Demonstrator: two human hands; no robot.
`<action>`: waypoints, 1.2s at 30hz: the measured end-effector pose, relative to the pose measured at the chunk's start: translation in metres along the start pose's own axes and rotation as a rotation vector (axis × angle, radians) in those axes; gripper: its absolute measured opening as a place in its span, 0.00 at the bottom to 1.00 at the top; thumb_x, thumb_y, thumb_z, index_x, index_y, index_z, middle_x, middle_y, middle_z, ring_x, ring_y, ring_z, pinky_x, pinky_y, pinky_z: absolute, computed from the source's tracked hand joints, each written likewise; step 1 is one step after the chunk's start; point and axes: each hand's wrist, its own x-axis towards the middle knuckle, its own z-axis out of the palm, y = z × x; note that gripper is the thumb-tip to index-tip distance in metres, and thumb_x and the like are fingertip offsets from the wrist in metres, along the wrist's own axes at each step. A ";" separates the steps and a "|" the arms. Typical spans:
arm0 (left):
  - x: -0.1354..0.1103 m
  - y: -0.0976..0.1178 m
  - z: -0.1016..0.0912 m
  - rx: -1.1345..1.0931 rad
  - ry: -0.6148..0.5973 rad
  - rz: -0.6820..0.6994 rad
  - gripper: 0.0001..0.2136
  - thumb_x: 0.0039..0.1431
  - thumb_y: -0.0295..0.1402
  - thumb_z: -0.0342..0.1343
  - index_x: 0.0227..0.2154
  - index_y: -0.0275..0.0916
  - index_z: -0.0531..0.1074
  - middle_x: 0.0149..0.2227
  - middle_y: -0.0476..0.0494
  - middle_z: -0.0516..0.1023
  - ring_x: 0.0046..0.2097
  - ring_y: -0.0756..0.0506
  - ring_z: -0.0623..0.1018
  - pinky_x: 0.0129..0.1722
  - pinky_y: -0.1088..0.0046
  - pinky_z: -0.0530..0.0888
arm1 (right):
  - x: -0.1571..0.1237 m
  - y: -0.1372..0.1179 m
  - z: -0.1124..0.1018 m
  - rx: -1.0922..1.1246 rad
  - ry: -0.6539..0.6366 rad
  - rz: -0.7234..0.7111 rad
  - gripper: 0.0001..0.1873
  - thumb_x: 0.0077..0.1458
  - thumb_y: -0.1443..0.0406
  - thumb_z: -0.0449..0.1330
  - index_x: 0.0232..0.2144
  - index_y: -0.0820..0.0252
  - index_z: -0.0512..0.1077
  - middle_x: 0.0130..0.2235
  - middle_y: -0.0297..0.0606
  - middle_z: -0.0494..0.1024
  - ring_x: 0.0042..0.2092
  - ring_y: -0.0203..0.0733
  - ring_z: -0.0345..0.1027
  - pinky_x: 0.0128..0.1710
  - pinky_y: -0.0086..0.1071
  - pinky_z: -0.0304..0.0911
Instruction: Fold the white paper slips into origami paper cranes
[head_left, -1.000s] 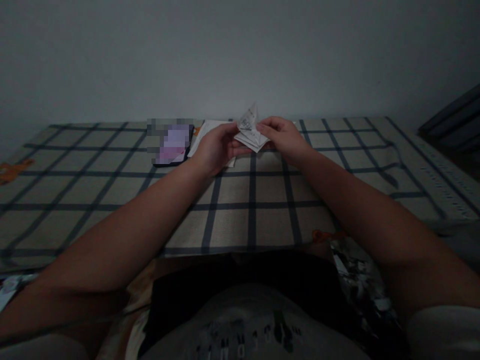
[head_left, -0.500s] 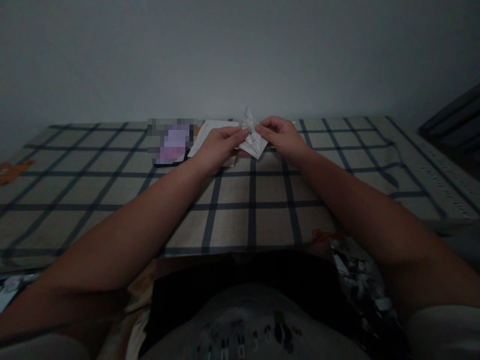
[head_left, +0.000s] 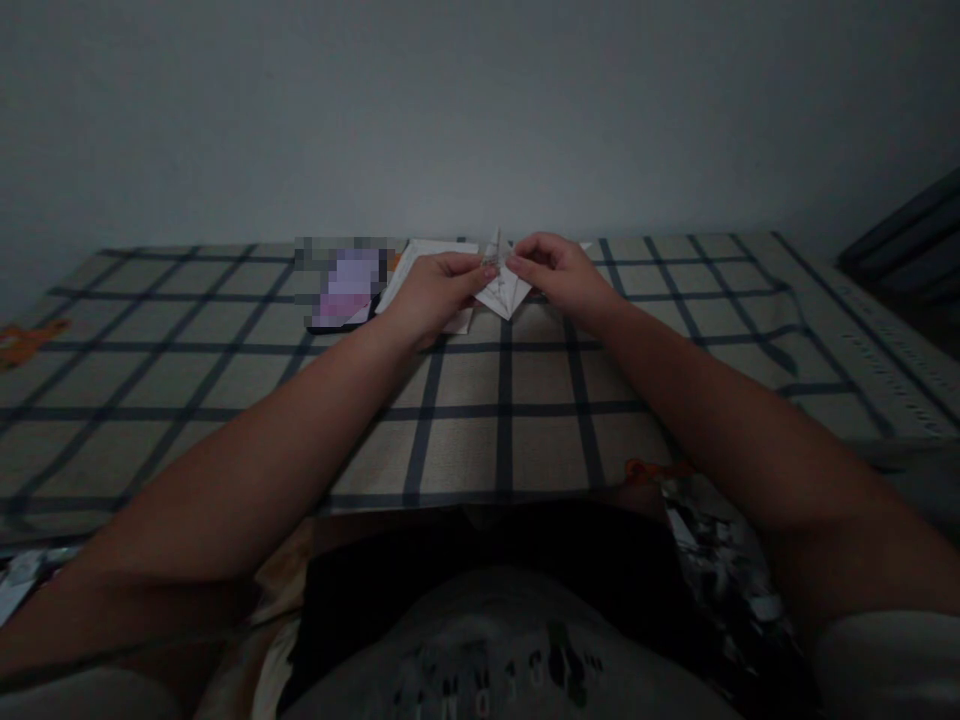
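Observation:
Between my two hands is a folded sheet of paper [head_left: 507, 296], white with dark marks, creased into a diamond with a narrow point standing up at the back. My left hand [head_left: 442, 290] pinches its left side, thumb on top. From the right, my right hand [head_left: 561, 272] grips the other side with thumb and bent fingers. Partly under my left hand lie flat white papers [head_left: 424, 256] on the checked cloth. The undersides of both hands' grips are hidden.
A phone with a purple and pink screen [head_left: 346, 288], partly blurred out, lies left of the papers. The checked tablecloth [head_left: 465, 450] reaches back to a plain wall [head_left: 480, 120]. A dark slatted object [head_left: 911, 240] stands at the far right.
The paper's upright point has become lower and narrower, and its front folds lie flatter and more even. Both hands have barely shifted and still hold it.

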 end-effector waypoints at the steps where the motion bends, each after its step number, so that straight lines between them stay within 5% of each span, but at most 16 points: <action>1: 0.000 0.000 0.000 0.010 0.005 0.000 0.13 0.52 0.42 0.74 0.32 0.37 0.83 0.31 0.44 0.86 0.34 0.47 0.83 0.34 0.76 0.77 | 0.000 0.000 0.001 0.003 -0.002 0.000 0.17 0.56 0.53 0.73 0.34 0.56 0.73 0.33 0.32 0.75 0.37 0.38 0.69 0.37 0.32 0.66; 19: -0.002 0.007 0.003 0.017 0.053 -0.031 0.08 0.54 0.35 0.72 0.26 0.38 0.79 0.26 0.48 0.80 0.27 0.51 0.76 0.29 0.76 0.73 | -0.006 -0.006 0.000 -0.039 -0.034 -0.046 0.18 0.56 0.53 0.73 0.31 0.55 0.70 0.33 0.33 0.73 0.38 0.39 0.67 0.40 0.34 0.66; 27: 0.000 -0.004 0.000 -0.012 0.036 -0.025 0.12 0.55 0.41 0.72 0.29 0.38 0.79 0.30 0.46 0.82 0.29 0.50 0.78 0.30 0.75 0.73 | -0.005 -0.006 -0.002 -0.053 -0.051 -0.028 0.20 0.54 0.52 0.74 0.30 0.55 0.70 0.33 0.33 0.72 0.38 0.40 0.66 0.38 0.33 0.65; 36: -0.004 0.002 -0.001 0.136 0.061 -0.020 0.17 0.51 0.47 0.75 0.26 0.39 0.78 0.23 0.48 0.77 0.24 0.51 0.72 0.24 0.74 0.66 | -0.004 -0.005 0.001 -0.081 -0.052 -0.093 0.24 0.52 0.45 0.73 0.34 0.56 0.74 0.36 0.35 0.74 0.41 0.41 0.68 0.41 0.34 0.66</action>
